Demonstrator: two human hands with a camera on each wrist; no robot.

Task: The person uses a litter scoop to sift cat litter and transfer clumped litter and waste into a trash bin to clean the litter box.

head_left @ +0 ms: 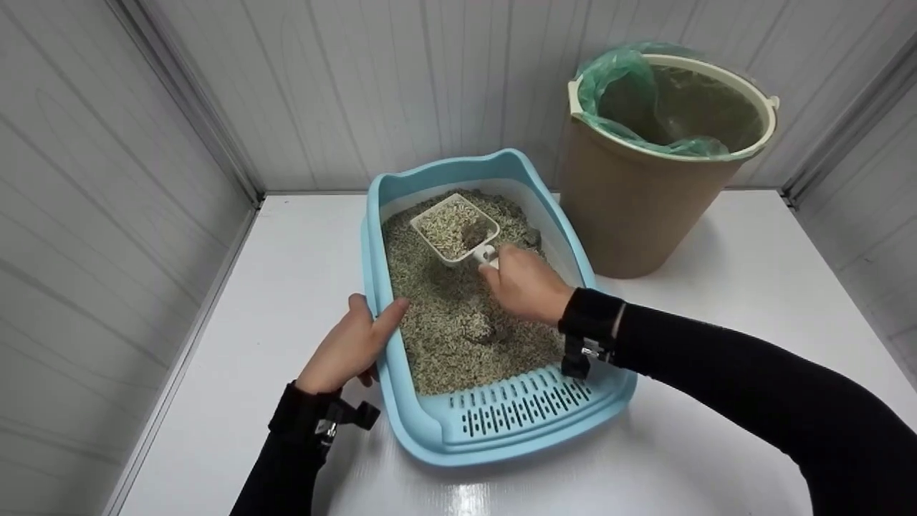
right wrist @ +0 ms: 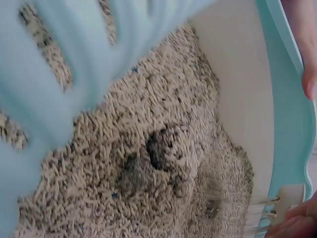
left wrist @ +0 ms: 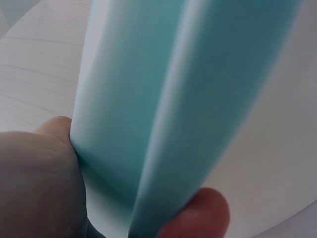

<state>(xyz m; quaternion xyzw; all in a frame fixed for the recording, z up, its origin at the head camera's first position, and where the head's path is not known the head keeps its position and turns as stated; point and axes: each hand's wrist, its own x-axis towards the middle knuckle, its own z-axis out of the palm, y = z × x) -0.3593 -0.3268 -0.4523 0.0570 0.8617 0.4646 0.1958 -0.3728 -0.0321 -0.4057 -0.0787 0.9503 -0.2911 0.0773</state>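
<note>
A pale blue litter box [head_left: 501, 450] holds a bed of pellet litter [head_left: 430, 358]. My left hand [head_left: 351, 347] grips the box's left rim, thumb over the edge and fingers outside; the left wrist view shows a fingertip [left wrist: 200, 215] against the blue wall [left wrist: 198, 99]. In my right hand [head_left: 529, 284] is the handle of a white litter scoop [head_left: 487, 254], held above the litter. Loose pellets [head_left: 445, 222] and a dark clump [head_left: 474, 233] fill the scoop. A dark lump [right wrist: 158, 148] shows on the litter in the right wrist view.
Behind the box at right stands a brown bin [head_left: 630, 208] lined with a green bag [head_left: 623, 79]. A slotted step [head_left: 523, 405] forms the box's near end. The white table [head_left: 301, 265] meets panelled walls [head_left: 372, 86] at the back and sides.
</note>
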